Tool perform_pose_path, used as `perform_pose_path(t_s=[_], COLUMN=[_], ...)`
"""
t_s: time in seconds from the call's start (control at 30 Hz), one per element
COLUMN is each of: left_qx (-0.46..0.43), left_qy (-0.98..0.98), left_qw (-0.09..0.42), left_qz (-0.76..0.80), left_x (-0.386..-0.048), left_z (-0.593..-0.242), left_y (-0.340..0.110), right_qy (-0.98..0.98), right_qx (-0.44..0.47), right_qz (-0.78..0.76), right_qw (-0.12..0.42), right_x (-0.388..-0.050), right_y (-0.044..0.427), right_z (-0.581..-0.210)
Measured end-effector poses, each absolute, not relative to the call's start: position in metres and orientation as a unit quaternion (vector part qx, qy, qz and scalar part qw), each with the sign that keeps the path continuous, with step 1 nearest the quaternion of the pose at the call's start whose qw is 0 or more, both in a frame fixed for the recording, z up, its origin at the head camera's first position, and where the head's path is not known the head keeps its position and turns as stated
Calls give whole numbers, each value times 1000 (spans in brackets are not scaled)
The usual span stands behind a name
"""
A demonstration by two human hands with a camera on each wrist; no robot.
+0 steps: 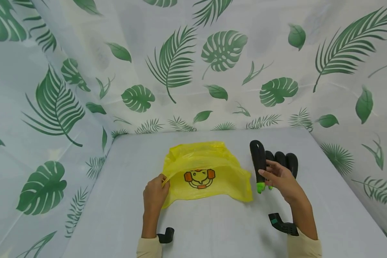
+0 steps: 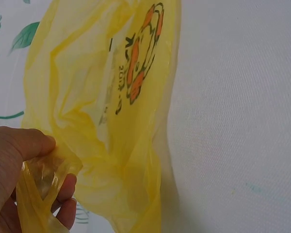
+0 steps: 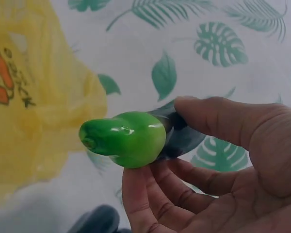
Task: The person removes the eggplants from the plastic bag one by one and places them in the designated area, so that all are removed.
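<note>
A yellow plastic bag [image 1: 219, 186] with a printed cartoon face lies on the table, its upper layer lifted at the mouth. My left hand [image 1: 156, 192] pinches the left edge of the bag; in the left wrist view the thumb [image 2: 36, 143] and fingers hold the gathered film. To the right of the bag, my right hand [image 1: 283, 181] grips a dark eggplant [image 1: 257, 156] near its green stem end [image 3: 136, 138], between thumb and fingers. Several more eggplants [image 1: 291, 163] lie side by side just behind and right of that hand, partly hidden by it.
The white table [image 1: 213, 229] meets a leaf-printed curtain [image 1: 187, 100] at the back and sides. A black wrist mount [image 1: 166, 235] sits on the left wrist, and another black mount [image 1: 282, 225] on the right.
</note>
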State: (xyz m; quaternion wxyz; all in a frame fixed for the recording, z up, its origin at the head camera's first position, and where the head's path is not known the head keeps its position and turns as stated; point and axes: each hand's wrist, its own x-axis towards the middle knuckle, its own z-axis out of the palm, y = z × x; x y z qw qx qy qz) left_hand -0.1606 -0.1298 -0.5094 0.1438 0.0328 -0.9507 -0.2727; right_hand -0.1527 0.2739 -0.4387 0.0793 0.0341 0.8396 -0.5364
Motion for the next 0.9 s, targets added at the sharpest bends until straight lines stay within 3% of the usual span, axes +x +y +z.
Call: perform_pose_path(t_s=[0.17,0.53,0.9], left_qx=[35,40,41], left_qy=[-952,-954,-955], left_qw=[138,132,131], left_qz=[-272,-265,-264], left_x=[-161,-164,-161], left_z=[-509,-509,-507], left_y=[-130,-132,-133], right_qy=[822,806,731], right_qx=[82,97,222], right_qz=[-559,-578,-642], right_qw=[78,78,74], right_x=[-155,-157,-162], right_y=[292,335,383], right_z=[-448,-459,-471])
